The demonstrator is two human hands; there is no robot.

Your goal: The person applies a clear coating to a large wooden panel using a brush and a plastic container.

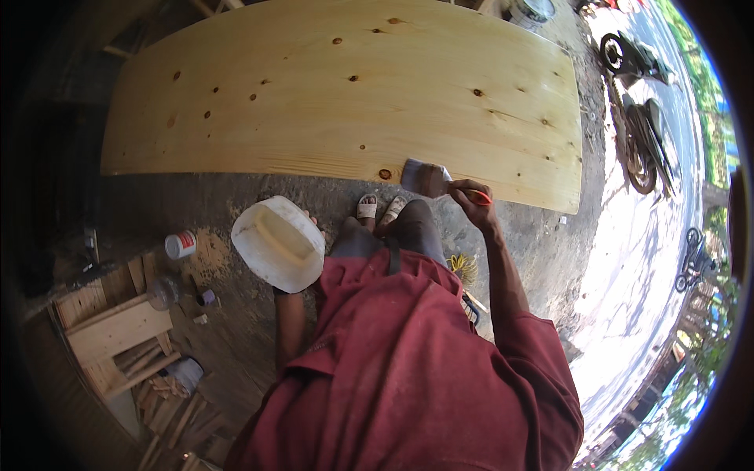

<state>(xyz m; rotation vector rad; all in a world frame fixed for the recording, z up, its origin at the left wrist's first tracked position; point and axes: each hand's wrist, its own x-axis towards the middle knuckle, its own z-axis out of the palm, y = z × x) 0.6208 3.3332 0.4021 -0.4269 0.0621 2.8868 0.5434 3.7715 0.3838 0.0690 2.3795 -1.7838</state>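
Note:
My right hand (pixel 476 207) is closed around the orange handle of a wide paintbrush (pixel 426 179). The bristles touch or hang just over the near edge of a large pale wooden panel (pixel 314 110), close to a dark knot. A cut-open white plastic jug (pixel 292 272) is held by my left hand (pixel 314 221) at the near side of the panel. Pale yellowish liquid seems to lie in the jug. Most of that hand is hidden behind the jug; a few fingertips show at its right side. The panel has a slight sheen and several knots.
On the floor at left are a white-and-red can (pixel 181 245), a clear container (pixel 162 293) and a pile of wood offcuts (pixel 118 330). A coiled yellow cord (pixel 463 268) lies by my legs. Motorcycles (pixel 640 59) stand at the sunlit right, and a bucket (pixel 532 11) sits beyond the panel.

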